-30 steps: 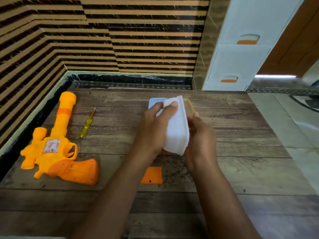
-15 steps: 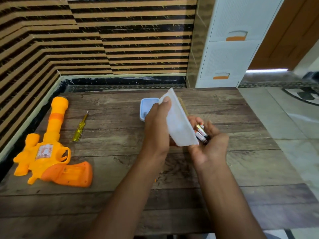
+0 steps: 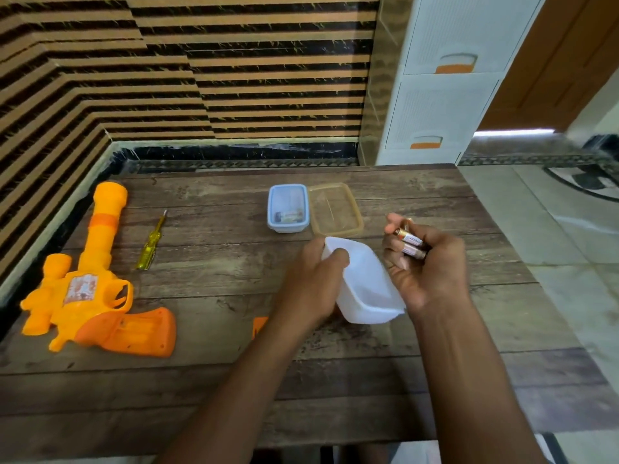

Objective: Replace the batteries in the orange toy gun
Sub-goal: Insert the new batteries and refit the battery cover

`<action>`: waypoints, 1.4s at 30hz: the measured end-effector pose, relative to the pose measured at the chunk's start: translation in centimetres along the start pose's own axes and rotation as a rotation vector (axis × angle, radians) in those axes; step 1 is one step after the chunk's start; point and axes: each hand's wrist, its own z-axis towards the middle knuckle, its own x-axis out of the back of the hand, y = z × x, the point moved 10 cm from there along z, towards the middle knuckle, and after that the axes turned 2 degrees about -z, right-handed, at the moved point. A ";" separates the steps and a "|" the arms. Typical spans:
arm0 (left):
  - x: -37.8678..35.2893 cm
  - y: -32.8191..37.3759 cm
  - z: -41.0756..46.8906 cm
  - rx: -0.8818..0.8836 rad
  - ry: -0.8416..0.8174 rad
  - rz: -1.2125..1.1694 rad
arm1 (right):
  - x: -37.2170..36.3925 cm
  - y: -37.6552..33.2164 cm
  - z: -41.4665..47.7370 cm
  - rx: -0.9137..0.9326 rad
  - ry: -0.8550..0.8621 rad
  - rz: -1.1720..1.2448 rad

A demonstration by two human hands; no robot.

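The orange toy gun (image 3: 93, 296) lies flat at the left end of the wooden table (image 3: 217, 380). Its grip compartment faces up, uncovered and apparently empty. The yellow screwdriver (image 3: 150, 242) lies just beside its barrel, and the orange battery cover (image 3: 258, 326) peeks out from behind the left forearm. Further back, the small blue box (image 3: 288, 209) sits touching an amber lid (image 3: 335, 209). The left hand (image 3: 311, 289) grips the rim of the white tub (image 3: 365, 286), which a moment ago was upended against the other palm and has now swung down and away. The right hand (image 3: 425, 272) has come up curled around the batteries (image 3: 410, 244), two of them showing. So I'd say the fresh cells are out, and loading them into the gun comes next.
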 end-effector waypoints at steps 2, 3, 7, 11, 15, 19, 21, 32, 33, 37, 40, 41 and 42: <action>-1.1 -0.1 0.2 -0.050 -0.027 0.129 | -0.7 -0.4 -0.3 0.024 -0.060 -0.056; -1.4 -0.2 0.3 -0.079 -0.019 0.208 | -1.1 -0.7 -0.5 0.044 -0.097 -0.089; -2.0 0.7 0.3 -0.241 0.096 0.539 | -3.3 -1.3 -1.6 0.072 -0.307 -0.138; -2.7 1.8 -0.4 -0.326 0.154 0.603 | -4.0 -0.9 -2.3 0.067 -0.393 -0.122; -0.6 1.7 -0.5 -0.347 0.192 0.586 | -3.9 -0.2 -2.2 0.063 -0.375 -0.174; 5.1 2.9 -1.2 -0.365 0.348 0.589 | -5.1 1.8 -2.5 0.018 -0.411 -0.206; 8.7 3.1 -1.6 -0.335 0.447 0.628 | -6.1 3.2 -2.8 0.026 -0.437 -0.262; 23.4 -0.4 -4.6 -0.146 0.792 0.545 | -11.0 14.8 -6.5 -0.102 -0.462 -0.583; 24.0 -0.4 -5.1 -0.128 0.810 0.559 | -11.2 15.6 -6.8 -0.124 -0.464 -0.587; 27.8 -3.0 -8.2 0.139 0.965 0.645 | -12.0 18.4 -7.4 -0.186 -0.504 -0.591; 29.2 -7.1 -9.5 0.340 0.920 0.484 | -12.4 19.3 -7.6 -0.173 -0.527 -0.619; 29.2 -7.8 -9.6 0.370 0.904 0.423 | -12.4 19.3 -7.6 -0.164 -0.527 -0.635; 29.4 -8.1 -9.8 0.377 0.912 0.387 | -12.5 19.5 -7.6 -0.160 -0.527 -0.656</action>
